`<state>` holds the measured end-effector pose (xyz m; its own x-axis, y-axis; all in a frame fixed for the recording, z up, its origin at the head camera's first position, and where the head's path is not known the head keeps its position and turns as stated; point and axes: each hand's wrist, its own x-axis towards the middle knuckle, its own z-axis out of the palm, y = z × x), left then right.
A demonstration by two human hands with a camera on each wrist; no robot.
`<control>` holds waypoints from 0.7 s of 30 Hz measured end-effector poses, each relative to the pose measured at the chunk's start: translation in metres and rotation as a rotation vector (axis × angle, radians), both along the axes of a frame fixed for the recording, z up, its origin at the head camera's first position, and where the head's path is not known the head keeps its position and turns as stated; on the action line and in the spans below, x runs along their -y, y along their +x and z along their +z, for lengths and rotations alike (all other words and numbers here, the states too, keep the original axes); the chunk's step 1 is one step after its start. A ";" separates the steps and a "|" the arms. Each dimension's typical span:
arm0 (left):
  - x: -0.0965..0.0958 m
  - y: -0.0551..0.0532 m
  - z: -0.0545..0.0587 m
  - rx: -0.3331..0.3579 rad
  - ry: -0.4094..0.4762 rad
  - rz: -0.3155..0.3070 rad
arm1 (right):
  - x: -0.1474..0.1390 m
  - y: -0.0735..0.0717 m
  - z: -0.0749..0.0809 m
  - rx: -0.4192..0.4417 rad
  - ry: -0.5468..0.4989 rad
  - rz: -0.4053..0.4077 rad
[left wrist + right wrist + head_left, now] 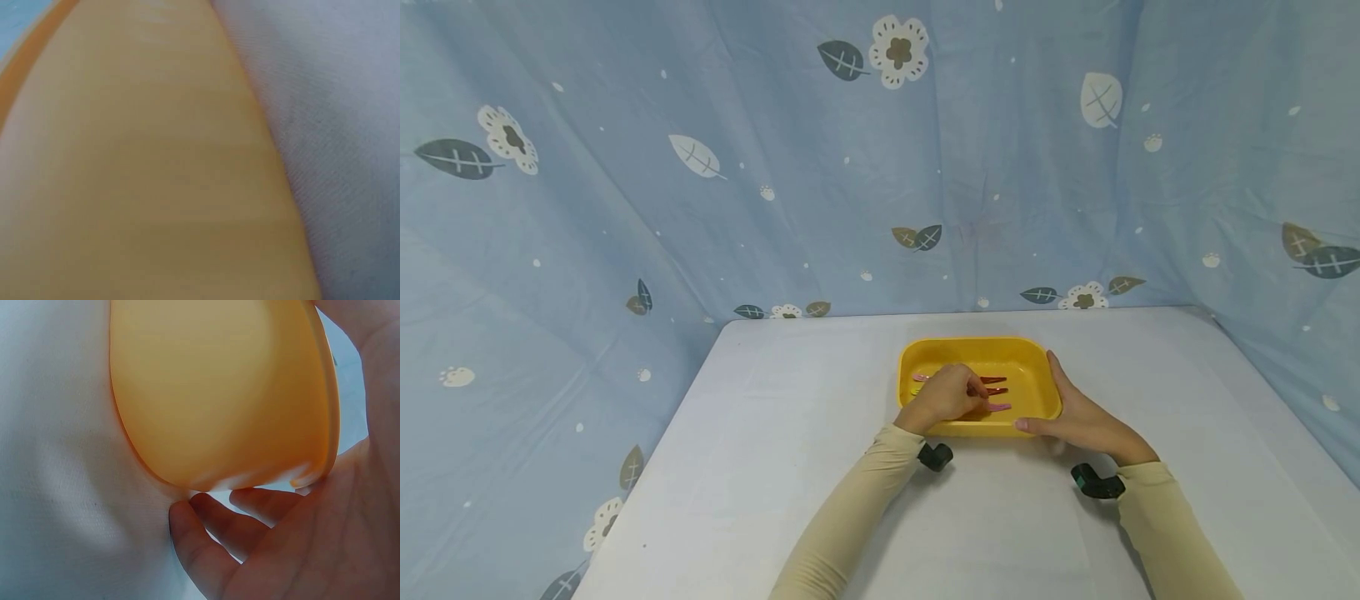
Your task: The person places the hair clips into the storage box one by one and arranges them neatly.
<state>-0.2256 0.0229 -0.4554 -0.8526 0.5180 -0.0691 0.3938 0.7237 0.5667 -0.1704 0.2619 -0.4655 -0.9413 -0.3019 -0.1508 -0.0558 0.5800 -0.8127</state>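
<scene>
A yellow tray [973, 428] holds several small, slim hair clips. My left hand [951, 393] reaches over its front rim, fingers bent down, with the fingertips at a pink hair clip [1002, 407] that they pinch at its left end. Red hair clips [997, 391] lie just behind that one. Left of the hand show the ends of another pink clip [921, 378] and a yellow clip [917, 391]; the hand hides the rest. My right hand [1078, 421] grips the tray's front right corner, thumb on the front rim and fingers along the right side [250, 425].
The tray stands on a white-covered table [790, 400], towards its back edge. Behind and to the left hangs a blue curtain [1000, 167] with leaves and flowers. The left wrist view is filled by the tray's outer wall [156, 156] and white cloth.
</scene>
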 end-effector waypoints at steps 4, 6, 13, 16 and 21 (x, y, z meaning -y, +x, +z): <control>0.006 0.002 0.005 -0.023 0.062 0.022 | 0.001 -0.001 0.000 -0.001 0.008 -0.003; 0.012 0.003 0.011 -0.039 0.099 0.023 | 0.001 0.000 0.000 0.003 0.014 -0.005; 0.039 0.009 0.038 -0.095 0.177 0.035 | 0.002 0.002 0.004 0.002 0.022 -0.008; 0.053 0.013 0.049 -0.141 0.196 0.054 | 0.002 0.001 0.003 -0.008 0.009 -0.004; 0.077 0.018 0.065 -0.203 0.280 0.098 | 0.002 0.000 0.002 -0.015 0.003 0.007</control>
